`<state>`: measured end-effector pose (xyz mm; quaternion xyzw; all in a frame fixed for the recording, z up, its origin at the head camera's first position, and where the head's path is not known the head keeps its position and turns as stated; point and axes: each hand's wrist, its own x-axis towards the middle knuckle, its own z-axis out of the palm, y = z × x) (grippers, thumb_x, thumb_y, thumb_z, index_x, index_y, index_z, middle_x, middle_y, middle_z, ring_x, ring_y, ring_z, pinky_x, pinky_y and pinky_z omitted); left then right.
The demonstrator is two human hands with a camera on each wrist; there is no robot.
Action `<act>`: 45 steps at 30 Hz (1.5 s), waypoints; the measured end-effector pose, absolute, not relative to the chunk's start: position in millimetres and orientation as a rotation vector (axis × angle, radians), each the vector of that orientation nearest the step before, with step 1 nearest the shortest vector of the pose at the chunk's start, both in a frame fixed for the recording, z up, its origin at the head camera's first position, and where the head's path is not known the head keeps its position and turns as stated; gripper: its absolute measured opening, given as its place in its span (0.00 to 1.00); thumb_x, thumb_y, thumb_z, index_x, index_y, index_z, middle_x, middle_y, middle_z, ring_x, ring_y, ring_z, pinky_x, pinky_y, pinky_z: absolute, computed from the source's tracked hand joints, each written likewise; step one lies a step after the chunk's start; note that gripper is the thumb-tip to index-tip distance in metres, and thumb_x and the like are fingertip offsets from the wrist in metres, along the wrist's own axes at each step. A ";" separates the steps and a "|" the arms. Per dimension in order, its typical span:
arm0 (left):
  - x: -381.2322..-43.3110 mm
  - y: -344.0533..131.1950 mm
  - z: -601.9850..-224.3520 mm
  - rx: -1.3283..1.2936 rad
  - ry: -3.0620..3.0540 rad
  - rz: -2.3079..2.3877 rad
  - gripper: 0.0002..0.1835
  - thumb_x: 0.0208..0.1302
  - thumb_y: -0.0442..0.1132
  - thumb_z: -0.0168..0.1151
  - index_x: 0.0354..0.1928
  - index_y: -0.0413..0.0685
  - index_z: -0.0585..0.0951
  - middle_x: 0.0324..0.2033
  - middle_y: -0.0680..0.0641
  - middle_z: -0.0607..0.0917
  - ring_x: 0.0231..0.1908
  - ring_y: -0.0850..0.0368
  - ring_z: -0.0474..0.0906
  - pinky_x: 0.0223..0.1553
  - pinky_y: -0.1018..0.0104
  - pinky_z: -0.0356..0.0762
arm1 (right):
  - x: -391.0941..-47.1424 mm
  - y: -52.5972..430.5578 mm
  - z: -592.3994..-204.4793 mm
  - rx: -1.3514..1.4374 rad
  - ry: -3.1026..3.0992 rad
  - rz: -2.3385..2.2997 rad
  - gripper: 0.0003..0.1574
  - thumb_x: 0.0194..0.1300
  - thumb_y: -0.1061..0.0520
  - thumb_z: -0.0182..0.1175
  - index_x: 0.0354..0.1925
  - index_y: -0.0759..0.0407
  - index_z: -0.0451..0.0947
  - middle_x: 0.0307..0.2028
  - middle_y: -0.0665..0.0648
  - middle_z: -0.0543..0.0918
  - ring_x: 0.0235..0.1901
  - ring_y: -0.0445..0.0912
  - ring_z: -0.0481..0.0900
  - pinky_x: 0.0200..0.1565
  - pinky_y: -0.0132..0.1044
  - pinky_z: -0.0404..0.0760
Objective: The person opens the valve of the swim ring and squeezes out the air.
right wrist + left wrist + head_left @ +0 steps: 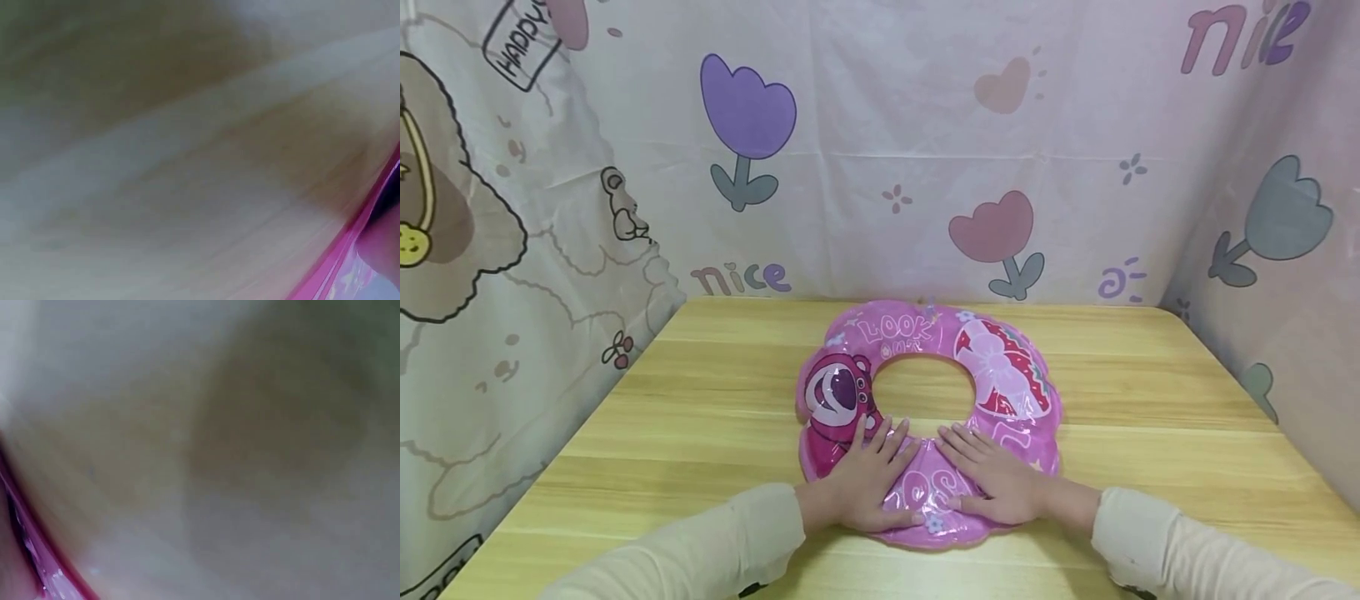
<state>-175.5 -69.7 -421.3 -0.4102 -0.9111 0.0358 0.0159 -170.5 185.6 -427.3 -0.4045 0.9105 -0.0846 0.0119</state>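
A pink inflatable swim ring (925, 329) lies flat on the wooden table, printed with a bear, a strawberry bow and lettering. Its puffy outline looks filled with air. On its near left part rests my left hand (868, 479), fingers spread and straight. My right hand (1000, 479) lies on the near right part, fingers extended toward the ring's hole. The two hands are apart, with printed letters showing between them. In the left wrist view a strip of the ring's pink edge (47, 553) appears at the lower left; the right wrist view has its edge at the lower right.
The light wooden table (647, 433) extends on both sides of the ring. Behind it hangs a pale cloth (880, 108) printed with tulips, hearts and words. Similar printed cloth hangs along the left and right sides.
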 end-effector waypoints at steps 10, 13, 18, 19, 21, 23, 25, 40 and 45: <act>-174.4 -67.3 -425.1 -1.220 -2.825 0.185 0.49 0.55 0.77 0.37 0.71 0.52 0.54 0.72 0.42 0.51 0.71 0.37 0.46 0.66 0.34 0.39 | -167.2 187.2 -429.8 -1.361 2.946 -0.111 0.43 0.68 0.35 0.42 0.70 0.60 0.54 0.71 0.60 0.55 0.70 0.56 0.53 0.71 0.36 0.33; -174.8 -67.0 -423.9 -1.229 -2.866 0.148 0.48 0.56 0.76 0.37 0.72 0.53 0.54 0.72 0.42 0.50 0.71 0.37 0.45 0.67 0.34 0.37 | -169.1 186.2 -425.5 -1.260 2.854 -0.247 0.41 0.70 0.37 0.40 0.70 0.60 0.52 0.71 0.61 0.52 0.71 0.58 0.50 0.70 0.45 0.42; -179.1 -72.7 -422.5 -1.221 -2.863 0.030 0.42 0.61 0.71 0.38 0.71 0.56 0.55 0.72 0.41 0.52 0.70 0.39 0.48 0.67 0.36 0.41 | -174.2 186.7 -415.0 -1.058 2.832 -0.611 0.30 0.73 0.47 0.40 0.66 0.62 0.61 0.69 0.65 0.58 0.69 0.62 0.53 0.67 0.57 0.52; -180.9 -75.3 -423.0 -1.206 -2.859 0.019 0.42 0.61 0.71 0.38 0.71 0.56 0.56 0.71 0.40 0.52 0.70 0.38 0.48 0.67 0.36 0.41 | -175.7 189.3 -415.0 -1.051 2.872 -0.626 0.30 0.72 0.48 0.42 0.65 0.62 0.62 0.68 0.65 0.59 0.68 0.62 0.54 0.67 0.56 0.51; -184.1 -81.3 -423.0 -1.165 -2.853 0.020 0.42 0.60 0.72 0.39 0.71 0.57 0.57 0.71 0.39 0.52 0.70 0.37 0.46 0.67 0.35 0.41 | -178.7 196.6 -416.7 -1.070 2.987 -0.542 0.32 0.69 0.47 0.47 0.65 0.64 0.62 0.68 0.66 0.60 0.68 0.62 0.55 0.70 0.50 0.45; -187.5 -87.2 -423.4 -1.115 -2.835 0.073 0.44 0.58 0.74 0.38 0.70 0.57 0.58 0.71 0.38 0.53 0.70 0.35 0.45 0.66 0.33 0.39 | -181.9 204.7 -420.4 -1.077 3.075 -0.400 0.38 0.66 0.45 0.51 0.67 0.64 0.59 0.69 0.65 0.58 0.69 0.61 0.53 0.72 0.41 0.33; -189.2 -91.9 -421.9 -1.063 -2.811 0.133 0.47 0.54 0.77 0.39 0.70 0.57 0.59 0.71 0.37 0.53 0.70 0.33 0.44 0.64 0.30 0.38 | -183.6 210.4 -422.5 -1.039 3.094 -0.332 0.43 0.65 0.42 0.52 0.68 0.64 0.55 0.70 0.64 0.55 0.70 0.60 0.50 0.70 0.33 0.23; -193.8 -99.4 -423.1 -0.995 -2.837 0.063 0.52 0.50 0.77 0.47 0.70 0.52 0.57 0.71 0.33 0.49 0.68 0.27 0.41 0.61 0.25 0.38 | -188.4 213.3 -423.1 -0.993 3.043 -0.351 0.45 0.66 0.40 0.50 0.69 0.67 0.52 0.70 0.66 0.53 0.70 0.63 0.47 0.69 0.56 0.41; -197.3 -100.3 -422.7 -1.026 -2.900 -0.012 0.53 0.52 0.79 0.40 0.71 0.51 0.54 0.71 0.33 0.47 0.68 0.26 0.41 0.61 0.25 0.35 | -191.4 213.6 -423.6 -0.928 2.983 -0.373 0.45 0.67 0.40 0.48 0.70 0.65 0.49 0.71 0.65 0.50 0.71 0.61 0.43 0.69 0.56 0.39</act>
